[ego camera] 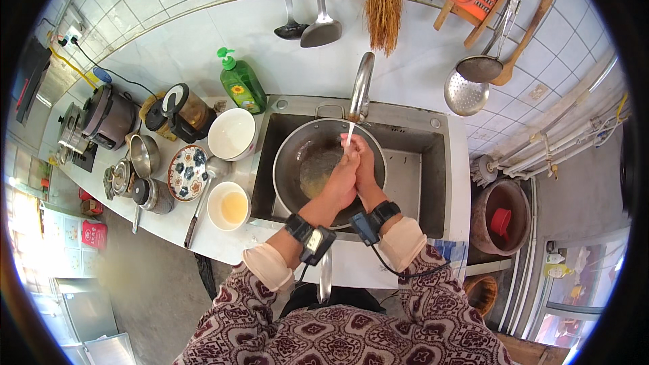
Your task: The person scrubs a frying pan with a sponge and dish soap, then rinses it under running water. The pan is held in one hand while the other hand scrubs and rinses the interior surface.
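Water runs from a chrome faucet (361, 86) onto my two hands, which are pressed together over a wok (294, 162). My left hand (341, 178) lies against my right hand (366, 162), and their palms and some fingers are hidden. No object shows between them. The wok rests in a steel sink (433, 177), with its metal handle (325, 276) reaching over the front edge towards me. A little yellowish liquid (315, 182) lies in the wok's bottom. Both wrists wear black straps with small devices and cables.
Left on the counter (350, 263) stand a white bowl (232, 134), a bowl with yellowish liquid (234, 208), a patterned plate (186, 172), a ladle (200, 208) and a green pump bottle (243, 86). A spatula (322, 33), a straw brush (384, 10) and a skimmer (466, 92) hang behind.
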A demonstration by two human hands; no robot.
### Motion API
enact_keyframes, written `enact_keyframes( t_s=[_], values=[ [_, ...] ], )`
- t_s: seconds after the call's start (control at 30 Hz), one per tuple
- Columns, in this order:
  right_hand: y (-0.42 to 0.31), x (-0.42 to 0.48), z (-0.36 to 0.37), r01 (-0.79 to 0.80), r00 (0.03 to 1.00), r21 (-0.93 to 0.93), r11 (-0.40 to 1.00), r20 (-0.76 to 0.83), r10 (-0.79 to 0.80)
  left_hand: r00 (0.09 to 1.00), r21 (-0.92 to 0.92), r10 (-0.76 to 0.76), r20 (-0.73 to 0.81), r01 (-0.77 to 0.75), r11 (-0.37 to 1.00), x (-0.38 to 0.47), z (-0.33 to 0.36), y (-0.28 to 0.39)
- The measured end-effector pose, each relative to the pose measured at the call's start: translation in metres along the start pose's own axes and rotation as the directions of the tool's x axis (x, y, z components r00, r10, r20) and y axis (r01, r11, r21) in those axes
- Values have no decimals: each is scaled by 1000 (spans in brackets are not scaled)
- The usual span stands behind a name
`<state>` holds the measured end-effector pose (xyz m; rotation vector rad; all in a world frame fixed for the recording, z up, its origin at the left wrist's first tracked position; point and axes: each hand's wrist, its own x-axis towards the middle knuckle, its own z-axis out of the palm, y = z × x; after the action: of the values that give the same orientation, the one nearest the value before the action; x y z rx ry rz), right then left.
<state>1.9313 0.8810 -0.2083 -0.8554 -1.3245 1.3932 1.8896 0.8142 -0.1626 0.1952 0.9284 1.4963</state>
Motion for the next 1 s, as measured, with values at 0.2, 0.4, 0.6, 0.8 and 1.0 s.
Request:
enact_keyframes(
  t_s=[0.2,0.4,0.6,0.8,1.0],
  values=[
    [-12,-24,18,-281,950,654,703,87,299,1000,172,-5,-9,7,985,37,-10,21],
    [-7,-35,22,-264,948,817,513,121,294,964,61,-166,206,156,986,54,-21,39],
    [1,-31,5,25,1000,3,1000,18,-25,972,-145,-81,-220,49,988,57,-14,20],
    [2,-27,2,-143,988,235,961,95,123,994,187,74,-76,-58,981,54,-15,2],
    [-6,-30,11,-242,952,846,475,113,285,983,147,-28,179,1,989,57,-19,31]
  ],
)
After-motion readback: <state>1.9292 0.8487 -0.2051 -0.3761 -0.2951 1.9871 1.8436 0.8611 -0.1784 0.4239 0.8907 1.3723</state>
